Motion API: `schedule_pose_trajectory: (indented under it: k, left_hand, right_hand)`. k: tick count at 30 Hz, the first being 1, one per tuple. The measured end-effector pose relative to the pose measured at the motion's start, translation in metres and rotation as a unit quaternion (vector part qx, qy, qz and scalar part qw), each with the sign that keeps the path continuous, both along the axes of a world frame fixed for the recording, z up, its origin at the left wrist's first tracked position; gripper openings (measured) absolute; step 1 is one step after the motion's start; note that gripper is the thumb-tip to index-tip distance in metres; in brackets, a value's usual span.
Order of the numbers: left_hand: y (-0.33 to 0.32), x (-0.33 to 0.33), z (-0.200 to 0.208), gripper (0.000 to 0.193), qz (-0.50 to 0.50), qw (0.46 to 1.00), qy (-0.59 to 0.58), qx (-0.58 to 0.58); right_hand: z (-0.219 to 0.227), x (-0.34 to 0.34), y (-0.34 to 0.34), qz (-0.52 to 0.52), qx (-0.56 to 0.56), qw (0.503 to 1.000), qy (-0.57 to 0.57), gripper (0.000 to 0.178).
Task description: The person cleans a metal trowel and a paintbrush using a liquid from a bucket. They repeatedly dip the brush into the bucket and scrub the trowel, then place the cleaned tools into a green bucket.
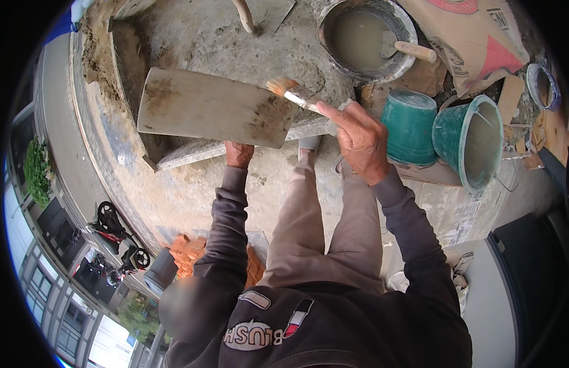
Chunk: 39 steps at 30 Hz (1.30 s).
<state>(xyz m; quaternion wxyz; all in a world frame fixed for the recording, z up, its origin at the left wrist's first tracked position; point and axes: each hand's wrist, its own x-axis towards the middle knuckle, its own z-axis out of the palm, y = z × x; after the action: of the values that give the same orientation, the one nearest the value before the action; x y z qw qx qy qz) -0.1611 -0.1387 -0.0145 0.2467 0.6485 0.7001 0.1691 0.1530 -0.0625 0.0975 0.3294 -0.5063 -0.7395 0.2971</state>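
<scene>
A flat grey-beige slab (202,107) with dark smudges stretches across the middle left, held up over a mortar trough. My left hand (238,154) grips its near edge; the fingers are hidden underneath. In my right hand (363,142) is a paintbrush (301,97), its tan bristles pointing left over the slab's far right corner. Whether the bristles touch the slab, I cannot tell. Wet grey mortar (284,58) lies in the trough behind. At the far right, a trowel (413,50) with a wooden handle rests across the rim of a black bucket (326,46) of murky water.
An upturned green bucket (410,126) and a tilted green bucket (447,132) holding cloudy liquid stand right of my right hand. Behind them lies a brown paper sack (474,37). The trough's edge (192,154) runs before my feet. Orange bricks (186,253) sit by my left elbow.
</scene>
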Motion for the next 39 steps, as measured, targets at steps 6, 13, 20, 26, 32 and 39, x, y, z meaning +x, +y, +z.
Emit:
schedule_pose_trajectory:
  k: [6, 13, 20, 26, 32, 39]
  left_hand:
    - [-0.005, 0.006, 0.001, 0.036, -0.033, 0.998, 0.021, 0.052]
    - [-0.007, -0.016, 0.007, 0.035, -0.04, 0.992, 0.122, 0.018]
    - [-0.005, -0.008, 0.002, 0.032, 0.042, 0.998, -0.023, 0.041]
    - [0.01, -0.014, 0.024, 0.035, -0.034, 0.979, 0.1, 0.177]
    - [0.025, 0.008, 0.047, 0.04, -0.049, 0.977, 0.09, 0.189]
    - [0.035, 0.036, 0.037, 0.037, 0.052, 0.987, -0.116, 0.097]
  right_hand:
    - [0.019, -0.025, 0.018, 0.056, 0.077, 0.995, -0.007, 0.057]
    - [-0.022, 0.028, -0.005, 0.017, -0.045, 0.997, -0.058, 0.058]
    - [0.014, -0.002, 0.009, 0.022, -0.065, 0.996, 0.057, 0.055]
    - [-0.038, 0.032, -0.019, 0.016, -0.145, 0.989, 0.015, 0.055]
    - [0.006, -0.004, -0.009, -0.087, -0.097, 0.979, 0.154, 0.057]
    - [0.013, -0.023, -0.045, -0.052, -0.069, 0.995, 0.041, 0.063]
